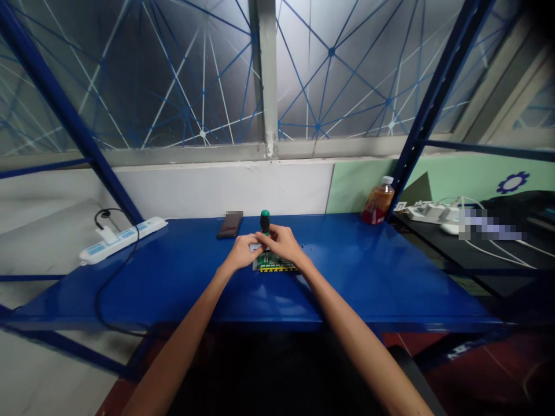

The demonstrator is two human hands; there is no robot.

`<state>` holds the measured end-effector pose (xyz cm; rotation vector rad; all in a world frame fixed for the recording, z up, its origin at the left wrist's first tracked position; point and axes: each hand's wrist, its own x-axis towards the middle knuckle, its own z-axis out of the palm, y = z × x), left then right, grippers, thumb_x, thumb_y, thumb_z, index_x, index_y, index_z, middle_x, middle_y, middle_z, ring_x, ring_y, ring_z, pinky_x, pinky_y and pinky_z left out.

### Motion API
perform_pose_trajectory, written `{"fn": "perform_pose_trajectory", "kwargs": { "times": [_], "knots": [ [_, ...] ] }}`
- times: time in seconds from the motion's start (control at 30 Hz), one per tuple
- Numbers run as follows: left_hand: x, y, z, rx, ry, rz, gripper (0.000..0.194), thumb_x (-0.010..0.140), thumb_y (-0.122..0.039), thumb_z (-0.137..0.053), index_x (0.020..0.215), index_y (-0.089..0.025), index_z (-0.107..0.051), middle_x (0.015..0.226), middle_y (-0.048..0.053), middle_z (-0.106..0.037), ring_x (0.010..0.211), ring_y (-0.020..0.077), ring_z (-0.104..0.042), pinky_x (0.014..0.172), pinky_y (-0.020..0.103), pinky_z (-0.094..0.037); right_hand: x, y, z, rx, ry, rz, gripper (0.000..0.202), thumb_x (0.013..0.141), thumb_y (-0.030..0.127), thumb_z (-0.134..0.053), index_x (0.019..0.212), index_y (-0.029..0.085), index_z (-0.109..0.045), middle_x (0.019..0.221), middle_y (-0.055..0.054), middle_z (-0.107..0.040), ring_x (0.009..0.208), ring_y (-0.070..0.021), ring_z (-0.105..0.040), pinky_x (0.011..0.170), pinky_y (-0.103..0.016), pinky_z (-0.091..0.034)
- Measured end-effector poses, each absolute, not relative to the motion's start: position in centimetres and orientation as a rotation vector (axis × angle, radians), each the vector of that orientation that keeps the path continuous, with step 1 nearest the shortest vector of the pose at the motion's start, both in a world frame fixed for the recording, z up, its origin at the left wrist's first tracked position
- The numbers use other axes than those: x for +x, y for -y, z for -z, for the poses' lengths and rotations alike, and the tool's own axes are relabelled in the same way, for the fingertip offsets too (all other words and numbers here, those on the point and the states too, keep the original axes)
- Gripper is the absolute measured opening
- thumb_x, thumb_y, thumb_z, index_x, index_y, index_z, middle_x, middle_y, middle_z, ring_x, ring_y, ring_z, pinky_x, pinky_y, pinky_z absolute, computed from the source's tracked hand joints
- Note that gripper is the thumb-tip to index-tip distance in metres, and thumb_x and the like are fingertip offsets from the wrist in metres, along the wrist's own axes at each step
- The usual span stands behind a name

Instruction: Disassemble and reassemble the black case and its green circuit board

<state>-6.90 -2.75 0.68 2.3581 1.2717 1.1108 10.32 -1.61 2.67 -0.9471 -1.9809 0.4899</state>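
Note:
A screwdriver (265, 222) with a green and black handle stands upright over a green circuit board (277, 262), which has a yellow strip along its near edge. My right hand (284, 242) is closed, its fingers around the lower part of the screwdriver. From the other side my left hand (241, 252) reaches in, thumb and fingers pinched together close to the screwdriver's lower end. What that pinch holds is hidden. Both hands cover much of the board, and the screwdriver's tip cannot be seen. A few tiny dark bits (304, 247) lie right of the hands.
The board lies on a blue table (368, 277). Behind the left hand is a dark phone (230, 224). A white power strip (124, 240) with a black cable sits at the left. A bottle (378, 201) stands back right, near a blue frame post (427, 104).

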Motion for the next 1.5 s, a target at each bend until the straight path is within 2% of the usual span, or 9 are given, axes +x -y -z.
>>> {"fn": "perform_pose_trajectory", "kwargs": {
  "times": [0.27, 0.67, 0.83, 1.17, 1.5],
  "knots": [
    [-6.8, 2.7, -0.6, 2.303, -1.272, -1.153, 0.02, 0.083, -0.03, -0.064, 0.089, -0.016, -0.077, 0.098, 0.007, -0.075, 0.093, 0.0248, -0.07, 0.084, 0.032, -0.051, 10.4, 1.7, -2.9, -0.969, 1.971, -0.476, 0.044, 0.086, 0.055, -0.053, 0.063, 0.018, -0.052, 0.056, 0.002, -0.053, 0.054, -0.0103, -0.046, 0.052, -0.023, -0.025],
    [-6.7, 2.8, -0.8, 2.319, -1.241, -1.085, 0.019, 0.083, -0.025, -0.062, 0.09, -0.015, -0.077, 0.098, 0.008, -0.076, 0.092, 0.025, -0.07, 0.084, 0.033, -0.051, 10.4, 1.5, -2.4, -0.964, 1.952, -0.489, 0.039, 0.085, 0.05, -0.057, 0.064, 0.017, -0.054, 0.057, 0.001, -0.056, 0.057, -0.0118, -0.05, 0.053, -0.022, -0.03],
    [-6.8, 2.6, -0.7, 2.291, -1.269, -1.063, 0.018, 0.081, -0.023, -0.064, 0.088, -0.015, -0.078, 0.093, 0.008, -0.076, 0.091, 0.0251, -0.07, 0.087, 0.034, -0.05, 10.3, 1.5, -2.3, -0.964, 1.915, -0.475, 0.034, 0.083, 0.048, -0.059, 0.07, 0.017, -0.059, 0.06, 0.0, -0.058, 0.057, -0.0123, -0.051, 0.055, -0.022, -0.032],
    [-6.9, 2.5, -0.5, 2.224, -1.231, -1.139, 0.02, 0.078, -0.028, -0.067, 0.091, -0.016, -0.077, 0.097, 0.007, -0.076, 0.092, 0.0262, -0.07, 0.086, 0.035, -0.051, 10.0, 1.5, -2.2, -0.948, 1.879, -0.455, 0.032, 0.081, 0.048, -0.061, 0.082, 0.017, -0.065, 0.063, 0.001, -0.06, 0.057, -0.0129, -0.052, 0.056, -0.022, -0.035],
    [-6.8, 2.7, -0.8, 2.156, -1.24, -1.155, 0.022, 0.076, -0.029, -0.069, 0.09, -0.014, -0.077, 0.095, 0.008, -0.076, 0.09, 0.026, -0.07, 0.087, 0.036, -0.051, 9.6, 1.5, -1.9, -0.952, 1.829, -0.401, 0.033, 0.08, 0.05, -0.061, 0.07, 0.019, -0.056, 0.059, 0.002, -0.056, 0.055, -0.0121, -0.051, 0.054, -0.022, -0.033]
  ]
}}
